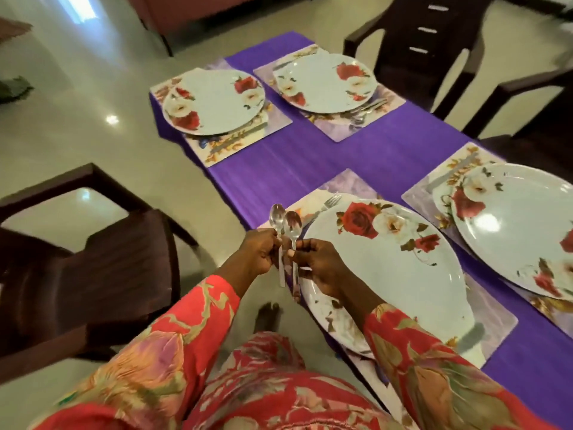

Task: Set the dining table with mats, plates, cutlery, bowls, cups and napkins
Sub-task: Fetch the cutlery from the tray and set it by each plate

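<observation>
My left hand (259, 251) grips one steel spoon (277, 217) and my right hand (319, 266) grips a second spoon (293, 225), both upright with bowls up, just off the table's near left edge. Right of them a white rose-patterned plate (390, 274) lies on a mat (493, 318), with a fork (328, 201) beside its far edge. Three more rose plates sit on mats: far left plate (217, 100), far middle plate (325, 82) with cutlery (366, 108) beside it, and right plate (521, 225). The purple tablecloth (310, 162) covers the table.
A dark wooden chair (86, 259) stands at my left, close to the table's corner. Another dark chair (424, 35) stands at the far side, and a third chair's arm (527, 85) shows at the right. Shiny pale floor (77, 135) lies to the left. My foot (268, 316) shows below.
</observation>
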`<state>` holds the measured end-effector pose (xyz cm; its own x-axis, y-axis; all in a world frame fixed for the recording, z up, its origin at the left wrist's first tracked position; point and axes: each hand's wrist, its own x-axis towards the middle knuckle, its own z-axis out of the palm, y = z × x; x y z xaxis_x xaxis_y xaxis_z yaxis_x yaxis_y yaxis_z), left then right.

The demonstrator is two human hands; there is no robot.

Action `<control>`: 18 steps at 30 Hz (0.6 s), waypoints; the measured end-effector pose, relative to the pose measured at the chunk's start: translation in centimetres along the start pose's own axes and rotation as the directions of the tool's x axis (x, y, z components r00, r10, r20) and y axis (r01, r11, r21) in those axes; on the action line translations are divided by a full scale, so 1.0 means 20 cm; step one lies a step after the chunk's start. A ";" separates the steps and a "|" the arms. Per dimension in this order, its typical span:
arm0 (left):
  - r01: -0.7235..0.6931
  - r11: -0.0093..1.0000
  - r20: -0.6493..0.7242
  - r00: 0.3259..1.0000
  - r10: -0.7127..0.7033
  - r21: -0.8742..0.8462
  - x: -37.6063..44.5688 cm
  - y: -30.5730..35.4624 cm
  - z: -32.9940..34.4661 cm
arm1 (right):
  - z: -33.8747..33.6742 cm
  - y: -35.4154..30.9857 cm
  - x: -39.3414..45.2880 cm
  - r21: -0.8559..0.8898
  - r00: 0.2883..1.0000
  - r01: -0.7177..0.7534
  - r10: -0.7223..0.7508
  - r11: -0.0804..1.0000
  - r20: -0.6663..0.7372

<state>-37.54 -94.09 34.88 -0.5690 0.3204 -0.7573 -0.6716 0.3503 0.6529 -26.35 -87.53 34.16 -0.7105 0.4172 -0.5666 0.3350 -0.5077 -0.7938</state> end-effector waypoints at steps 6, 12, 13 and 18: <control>-0.014 0.971 0.126 0.992 -0.016 0.238 0.26 0.19 0.13 | -0.03 -0.12 0.16 0.139 0.987 0.027 -0.004 0.990 -0.161; -0.138 0.881 0.284 0.959 0.005 0.452 0.40 0.32 0.23 | 0.02 -0.23 0.31 0.309 0.918 0.103 0.029 0.946 -0.395; -0.176 0.866 0.303 0.952 0.030 0.468 0.43 0.33 0.25 | 0.02 -0.24 0.33 0.328 0.903 0.120 0.034 0.937 -0.428; -0.253 0.780 0.323 0.944 0.069 0.572 0.57 0.30 0.29 | 0.01 -0.30 0.38 0.363 0.814 0.224 0.031 0.904 -0.579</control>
<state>-45.21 -83.28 30.26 -0.4301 0.6112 -0.6644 -0.1087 0.6955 0.7102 -33.91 -81.40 34.68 -0.2097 0.7608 -0.6141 -0.0811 -0.6395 -0.7645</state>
